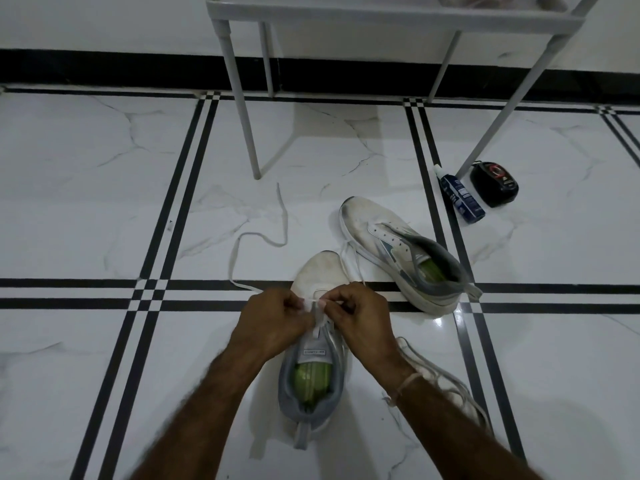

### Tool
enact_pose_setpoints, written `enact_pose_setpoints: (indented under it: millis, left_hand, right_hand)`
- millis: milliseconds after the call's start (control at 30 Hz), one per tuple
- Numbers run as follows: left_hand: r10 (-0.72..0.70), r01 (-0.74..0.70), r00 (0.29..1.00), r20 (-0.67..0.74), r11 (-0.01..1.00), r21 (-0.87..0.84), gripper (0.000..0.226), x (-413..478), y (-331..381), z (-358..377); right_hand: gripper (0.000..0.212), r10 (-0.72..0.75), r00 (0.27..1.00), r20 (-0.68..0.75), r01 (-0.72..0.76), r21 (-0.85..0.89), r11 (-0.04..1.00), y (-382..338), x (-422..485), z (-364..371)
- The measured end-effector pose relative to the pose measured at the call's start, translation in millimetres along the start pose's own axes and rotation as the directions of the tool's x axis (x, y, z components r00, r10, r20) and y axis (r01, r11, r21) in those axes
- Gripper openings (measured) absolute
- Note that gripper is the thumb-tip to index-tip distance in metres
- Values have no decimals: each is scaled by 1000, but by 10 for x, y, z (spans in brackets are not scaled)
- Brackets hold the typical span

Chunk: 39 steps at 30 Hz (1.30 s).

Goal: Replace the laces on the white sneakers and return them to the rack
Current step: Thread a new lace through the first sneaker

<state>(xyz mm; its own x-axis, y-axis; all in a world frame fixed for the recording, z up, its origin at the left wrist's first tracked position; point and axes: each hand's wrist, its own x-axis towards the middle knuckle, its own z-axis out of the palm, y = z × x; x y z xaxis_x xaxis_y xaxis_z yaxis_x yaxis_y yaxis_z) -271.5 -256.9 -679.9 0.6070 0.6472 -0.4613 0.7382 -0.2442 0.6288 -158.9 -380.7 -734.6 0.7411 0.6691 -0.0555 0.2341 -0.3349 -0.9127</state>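
While left hand (pixel 273 320) and right hand (pixel 360 313) each pinch the lace (pixel 236 251) at the near sneaker (pixel 318 271)'s front eyelets, threading looks barely begun; crossing the ends upward likely follows.

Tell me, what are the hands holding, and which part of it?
The left hand and right hand each pinch the white lace, close to where it threads through the front of the near sneaker.
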Motion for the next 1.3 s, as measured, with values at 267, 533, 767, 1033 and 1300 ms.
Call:
enact_pose_setpoints:
  millis: [267,533,767,1033,1300]
  left_hand:
    - [11,-18,999,-34,974,-226,23,13,-211,75]
    - [-2,6,1000,10,896,-444,22,-1,-300,85]
    - [31,-28,1000,1,893,-450,26,-13,-289,97]
    - [-117,100,993,18,753,-650,12,-23,-281,156]
    - [-248,191,969,3,741,-644,17,42,-252,198]
  right_hand:
    - [5,31,999,14,-30,-40,999,16,-24,73]
    - [4,38,999,-12,-39,-69,997,46,-29,158]
    - [4,49,994,-95,-64,-165,984,6,-125,266]
    - [5,92,986,-139,-103,-78,992,-8,-202,380]
    - [59,98,994,-45,-106,-217,970,-133,-212,164]
